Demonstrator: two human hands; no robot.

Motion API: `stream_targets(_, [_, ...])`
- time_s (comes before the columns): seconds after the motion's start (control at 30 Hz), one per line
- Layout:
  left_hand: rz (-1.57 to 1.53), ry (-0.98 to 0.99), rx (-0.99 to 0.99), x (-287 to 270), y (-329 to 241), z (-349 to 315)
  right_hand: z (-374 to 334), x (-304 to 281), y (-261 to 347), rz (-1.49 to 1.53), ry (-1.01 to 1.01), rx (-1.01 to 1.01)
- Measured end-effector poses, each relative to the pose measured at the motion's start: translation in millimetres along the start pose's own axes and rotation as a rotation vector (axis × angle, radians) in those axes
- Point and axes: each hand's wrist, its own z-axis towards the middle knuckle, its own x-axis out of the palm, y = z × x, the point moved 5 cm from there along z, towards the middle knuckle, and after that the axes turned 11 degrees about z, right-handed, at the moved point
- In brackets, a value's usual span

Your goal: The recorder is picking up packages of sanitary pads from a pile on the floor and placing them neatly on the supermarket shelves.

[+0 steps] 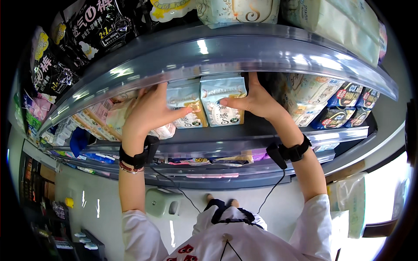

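Note:
Two pale blue and white sanitary pad packs stand side by side on the middle shelf, a left pack (185, 104) and a right pack (223, 102). My left hand (146, 108) grips the left pack from its outer side, thumb across its front. On the other side, my right hand (261, 100) holds the right pack, its thumb pressed to the front face. The remaining fingers of both hands reach back beside the packs and are partly hidden under the upper shelf edge (226, 48). Both packs are upright, almost touching.
Stacked packs (311, 93) and dark blue packs (333, 116) sit to the right; pink and cream packs (104, 115) to the left. Black bags (93, 28) fill the upper shelf. A green stool (161, 202) is on the floor. Cables hang from both wrist bands.

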Motion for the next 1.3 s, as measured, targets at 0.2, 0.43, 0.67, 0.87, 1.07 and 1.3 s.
stream_targets(0.2, [-0.109, -0.194, 0.093, 9.4, -7.4, -3.9, 0.8, -2.1, 5.2, 0.017, -0.006, -0.034])
stream_targets(0.43, [-0.064, -0.228, 0.119, 11.2, -12.4, -3.0, -8.0, 6.6, 10.5, 0.148, 0.028, -0.051])
stream_targets(0.67, [-0.127, -0.247, 0.152, 9.1, -23.0, 0.1, -14.3, -5.4, 6.3, 0.049, -0.091, -0.036])
stream_targets(0.87, [-0.287, -0.213, 0.165, 11.1, -24.3, 2.9, -22.5, -5.5, 9.9, 0.102, -0.09, -0.04])
stream_targets(1.07, [-0.226, -0.272, 0.173, 11.2, -30.8, -0.5, -27.0, -9.4, 8.2, 0.126, -0.104, -0.01])
stream_targets(1.3, [-0.66, -0.059, -0.072, 23.1, 9.1, 15.5, -21.9, -13.6, 5.8, 0.16, -0.173, 0.018])
